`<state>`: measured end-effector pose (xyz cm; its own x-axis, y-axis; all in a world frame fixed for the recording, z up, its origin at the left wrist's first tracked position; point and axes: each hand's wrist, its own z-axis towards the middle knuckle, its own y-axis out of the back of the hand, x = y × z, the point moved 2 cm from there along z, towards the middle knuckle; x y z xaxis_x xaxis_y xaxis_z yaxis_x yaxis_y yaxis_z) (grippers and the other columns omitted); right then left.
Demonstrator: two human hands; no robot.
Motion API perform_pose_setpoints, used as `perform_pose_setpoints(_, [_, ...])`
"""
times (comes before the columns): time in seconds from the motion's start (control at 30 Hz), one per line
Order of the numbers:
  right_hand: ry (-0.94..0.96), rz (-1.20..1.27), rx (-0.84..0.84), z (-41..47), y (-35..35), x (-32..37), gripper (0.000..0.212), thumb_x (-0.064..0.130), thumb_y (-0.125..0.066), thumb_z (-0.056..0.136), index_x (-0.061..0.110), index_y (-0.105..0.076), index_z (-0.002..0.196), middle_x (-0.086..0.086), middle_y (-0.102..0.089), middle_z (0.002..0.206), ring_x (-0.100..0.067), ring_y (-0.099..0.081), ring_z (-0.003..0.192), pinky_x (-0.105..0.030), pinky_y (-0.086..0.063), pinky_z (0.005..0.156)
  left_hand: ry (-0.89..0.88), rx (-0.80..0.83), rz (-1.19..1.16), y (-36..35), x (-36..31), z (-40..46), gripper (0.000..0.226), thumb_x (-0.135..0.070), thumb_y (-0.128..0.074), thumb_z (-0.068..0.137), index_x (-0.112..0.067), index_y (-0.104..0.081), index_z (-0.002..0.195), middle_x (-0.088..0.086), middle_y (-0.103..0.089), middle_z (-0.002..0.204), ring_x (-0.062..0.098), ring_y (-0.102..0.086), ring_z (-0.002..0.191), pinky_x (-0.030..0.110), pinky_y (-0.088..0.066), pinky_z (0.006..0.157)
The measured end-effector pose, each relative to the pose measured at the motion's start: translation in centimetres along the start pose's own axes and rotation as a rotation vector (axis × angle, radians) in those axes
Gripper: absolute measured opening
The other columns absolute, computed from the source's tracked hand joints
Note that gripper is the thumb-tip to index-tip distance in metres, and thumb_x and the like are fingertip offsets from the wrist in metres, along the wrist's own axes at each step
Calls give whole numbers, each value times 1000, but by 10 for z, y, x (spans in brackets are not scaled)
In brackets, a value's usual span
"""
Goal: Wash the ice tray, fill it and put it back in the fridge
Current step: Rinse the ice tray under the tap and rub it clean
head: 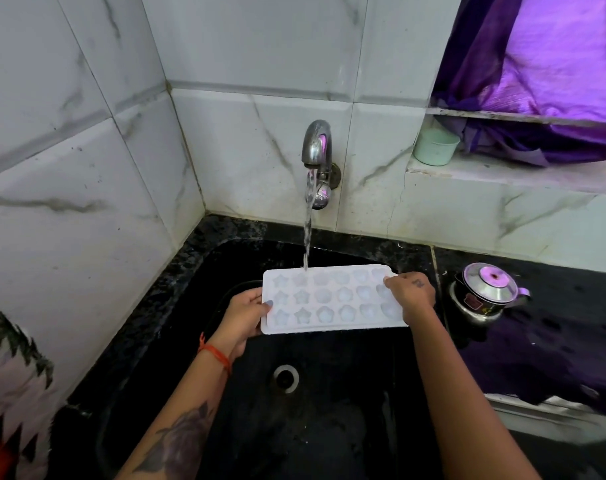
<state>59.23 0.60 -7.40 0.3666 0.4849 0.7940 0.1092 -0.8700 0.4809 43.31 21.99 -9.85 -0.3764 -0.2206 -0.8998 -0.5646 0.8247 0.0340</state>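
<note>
A white ice tray (329, 299) with star and round moulds is held level over the black sink (329, 427). My left hand (244, 315) grips its left end, thumb on top. At the tray's right end, my right hand (412, 296) grips the edge, fingers curled over the rim. Water runs from the metal tap (317, 147) and its stream (307, 230) lands on the tray's far edge, left of middle.
A steel kettle (486, 292) stands on the dark counter right of the sink. On a wall ledge at upper right sits a pale green cup (435, 147) beside purple cloth (554, 64). Tiled walls close the left and back. The drain (286, 377) lies below the tray.
</note>
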Motion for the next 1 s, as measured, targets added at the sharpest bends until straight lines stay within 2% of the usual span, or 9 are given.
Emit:
perform_pose_setpoints(0.07, [-22, 33, -2, 4, 3, -3, 13, 11, -60, 85, 3, -65, 77, -17, -59, 99, -34, -59, 90, -49, -55, 84, -6, 11, 18, -5, -2, 2, 32, 1, -49, 94, -6, -56, 125, 1, -67, 99, 14, -65, 83, 25, -56, 57])
perform_pose_setpoints(0.13, [-45, 63, -13, 9, 6, -7, 13, 10, -62, 82, 7, -62, 69, -17, -61, 101, -36, -61, 93, -49, -56, 82, -12, 17, 25, -11, -4, 4, 34, 2, -50, 94, -5, -55, 127, 5, -66, 105, 16, -65, 86, 29, -56, 64])
perform_pose_setpoints(0.23, [-54, 66, -38, 12, 12, -10, 9, 10, -62, 82, 9, -63, 74, -15, -60, 96, -35, -61, 92, -47, -56, 82, -20, 36, 33, -19, -6, 5, 35, 2, -50, 94, -5, -55, 128, 8, -65, 109, 20, -64, 91, 33, -55, 72])
perform_pose_setpoints(0.43, [-78, 105, -56, 32, 15, -23, 10, 12, -63, 74, 11, -61, 64, -16, -67, 94, -35, -66, 90, -50, -57, 78, -23, 73, 35, -31, -7, 9, 39, 3, -48, 94, -6, -52, 132, 14, -65, 115, 25, -62, 98, 34, -53, 76])
perform_pose_setpoints(0.57, [-65, 139, -88, 16, 23, -15, 20, 8, -62, 78, 16, -58, 61, -13, -64, 92, -34, -64, 91, -50, -57, 79, -36, 87, 20, -34, -7, 12, 49, 5, -50, 92, -12, -46, 138, 11, -65, 111, 28, -63, 102, 43, -53, 87])
perform_pose_setpoints(0.7, [-35, 126, -94, 23, 19, -18, 20, 8, -61, 77, 15, -58, 59, -13, -68, 93, -35, -65, 91, -50, -56, 79, -46, 81, -23, -35, -7, 11, 52, 8, -48, 92, -14, -45, 139, 9, -64, 111, 27, -62, 103, 42, -51, 89])
perform_pose_setpoints(0.77, [-14, 118, -89, 23, 16, -16, 16, 7, -60, 78, 13, -61, 62, -14, -68, 93, -34, -65, 90, -50, -57, 78, -56, 72, -49, -34, -6, 11, 52, 8, -49, 92, -14, -46, 138, 8, -65, 110, 27, -62, 104, 43, -51, 89])
perform_pose_setpoints(0.9, [21, 92, -93, 12, 12, -7, 10, 7, -59, 85, 8, -69, 88, -11, -60, 90, -32, -61, 89, -46, -55, 84, -68, 30, -74, -29, -6, 15, 55, 9, -48, 91, -17, -46, 139, 7, -67, 107, 26, -64, 101, 41, -54, 83])
perform_pose_setpoints(1.0, [49, 89, -58, 13, 6, -5, 7, 10, -63, 82, 15, -67, 85, -11, -64, 95, -31, -63, 92, -46, -56, 84, -85, -3, -93, -25, -6, 15, 55, 8, -49, 91, -16, -45, 139, 11, -66, 110, 27, -65, 100, 37, -54, 79])
